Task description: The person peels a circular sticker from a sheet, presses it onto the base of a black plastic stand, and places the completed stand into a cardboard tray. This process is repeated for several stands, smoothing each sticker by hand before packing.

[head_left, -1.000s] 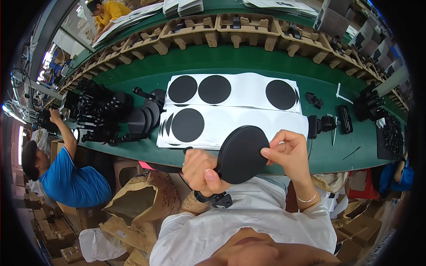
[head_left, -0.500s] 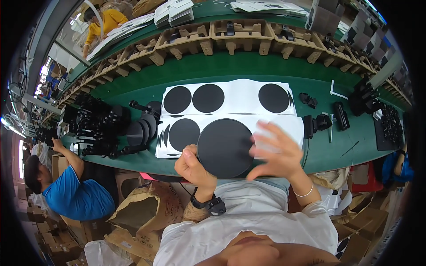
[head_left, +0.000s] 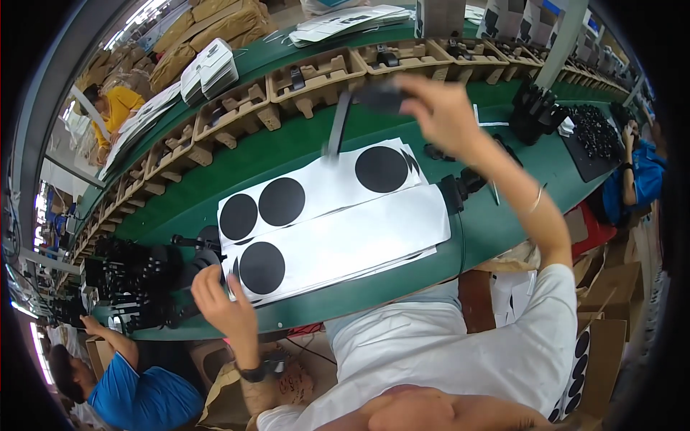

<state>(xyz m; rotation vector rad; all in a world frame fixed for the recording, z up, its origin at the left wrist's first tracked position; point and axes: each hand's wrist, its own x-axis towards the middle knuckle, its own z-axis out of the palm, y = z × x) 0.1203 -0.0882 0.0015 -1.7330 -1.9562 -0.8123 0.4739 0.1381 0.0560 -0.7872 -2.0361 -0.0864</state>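
Observation:
My right hand (head_left: 438, 108) is raised over the far side of the green bench, closed on the edge of a black round base (head_left: 381, 97). A flat dark arm (head_left: 340, 126) hangs from that base, blurred by motion. The base is close to the brown moulded trays. Out to the left, my left hand (head_left: 223, 305) has thumb and fingers apart and appears to hold nothing. It is beside the lower left corner of the white sheets (head_left: 359, 230) and near black round bases with arms (head_left: 198, 266). Black round stickers (head_left: 262, 267) lie on the sheets.
Brown moulded trays (head_left: 316, 82) with small black parts line the bench's back. Black parts crowd the left end (head_left: 136, 273); a pile of small black pieces (head_left: 593, 133) lies right. Co-workers in blue (head_left: 144, 384) and yellow (head_left: 118, 104) sit left; another in blue is right.
The black base has gone from in front of me up toward the trays in my right hand. My left hand has let go of it and moved left. The view has turned.

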